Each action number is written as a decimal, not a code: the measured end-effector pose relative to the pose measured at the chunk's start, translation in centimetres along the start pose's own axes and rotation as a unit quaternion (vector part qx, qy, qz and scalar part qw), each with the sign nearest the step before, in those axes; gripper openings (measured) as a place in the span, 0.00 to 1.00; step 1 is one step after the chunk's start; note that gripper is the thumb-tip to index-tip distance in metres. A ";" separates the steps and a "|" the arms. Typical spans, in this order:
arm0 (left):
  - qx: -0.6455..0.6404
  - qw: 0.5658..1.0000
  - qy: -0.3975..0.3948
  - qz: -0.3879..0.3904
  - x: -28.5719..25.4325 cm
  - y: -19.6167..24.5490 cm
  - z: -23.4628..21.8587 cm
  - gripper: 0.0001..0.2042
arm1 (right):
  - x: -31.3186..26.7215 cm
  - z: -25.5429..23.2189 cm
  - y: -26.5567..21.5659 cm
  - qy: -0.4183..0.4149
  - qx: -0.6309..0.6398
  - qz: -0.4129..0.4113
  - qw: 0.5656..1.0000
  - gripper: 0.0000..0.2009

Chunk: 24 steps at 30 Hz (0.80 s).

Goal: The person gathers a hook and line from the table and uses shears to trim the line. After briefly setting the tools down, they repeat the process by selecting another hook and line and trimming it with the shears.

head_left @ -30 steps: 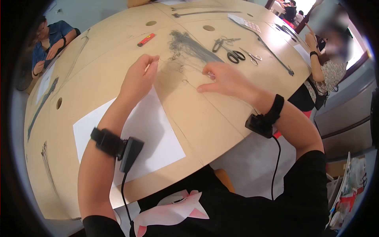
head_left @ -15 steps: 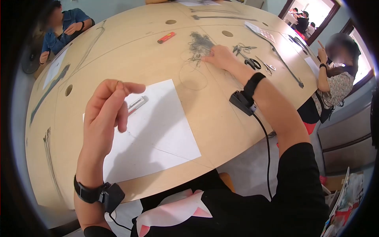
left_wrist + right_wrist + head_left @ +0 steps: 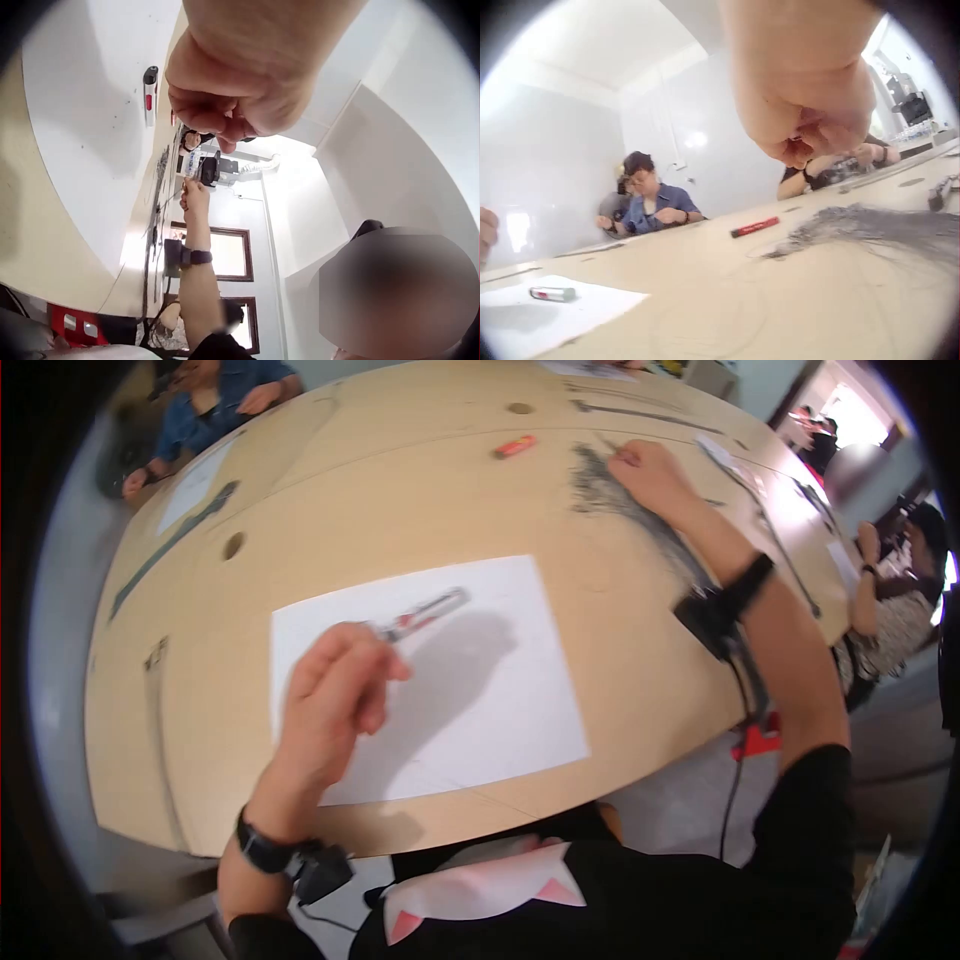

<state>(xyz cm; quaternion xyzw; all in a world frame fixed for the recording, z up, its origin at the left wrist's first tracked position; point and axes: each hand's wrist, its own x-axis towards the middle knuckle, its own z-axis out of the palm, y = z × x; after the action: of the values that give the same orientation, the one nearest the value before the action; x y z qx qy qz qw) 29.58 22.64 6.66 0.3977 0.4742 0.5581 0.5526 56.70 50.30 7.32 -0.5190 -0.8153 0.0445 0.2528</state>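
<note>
On the white paper [image 3: 480,690], cutter [image 3: 422,614] lies just beyond left hand [image 3: 335,700] (fingers loosely curled, empty), long axis pointing up-right; right hand [image 3: 650,475] pinches wire bundle [image 3: 610,495], well apart.

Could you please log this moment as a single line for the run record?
left hand: above white paper, fingers curled, holding nothing visible | small tool: lying on paper | right hand: at dark wire pile | table
</note>
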 end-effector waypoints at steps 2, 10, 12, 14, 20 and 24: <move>-0.020 1.000 0.004 0.006 0.5 0.0 0.1 0.07 | -2.5 -1.0 -5.2 -0.077 0.163 -0.004 0.984 0.12; -0.058 0.997 -0.022 0.040 1.0 -0.4 -1.5 0.06 | -10.6 -0.7 -18.9 -0.259 0.450 -0.049 0.853 0.12; -0.057 0.996 -0.051 0.040 0.6 -0.2 -1.7 0.06 | -10.9 0.1 -19.7 -0.280 0.485 -0.046 0.827 0.12; -0.044 0.998 -0.047 0.026 0.4 0.3 -1.8 0.06 | -10.7 0.7 -20.3 -0.298 0.527 -0.054 0.794 0.11; -0.048 0.997 -0.056 0.009 0.6 0.0 -2.4 0.06 | -10.4 0.1 -21.3 -0.307 0.490 -0.064 0.813 0.07; -0.033 0.998 -0.037 0.037 0.8 0.0 -2.5 0.08 | -10.3 1.4 -21.1 -0.257 0.492 -0.093 0.827 0.07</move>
<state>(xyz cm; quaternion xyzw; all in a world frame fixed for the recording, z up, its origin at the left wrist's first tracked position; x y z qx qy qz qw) 27.07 23.25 6.01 0.4168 0.4199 0.5781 0.5619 42.14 31.94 9.38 -0.2174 -0.7652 0.5480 0.2587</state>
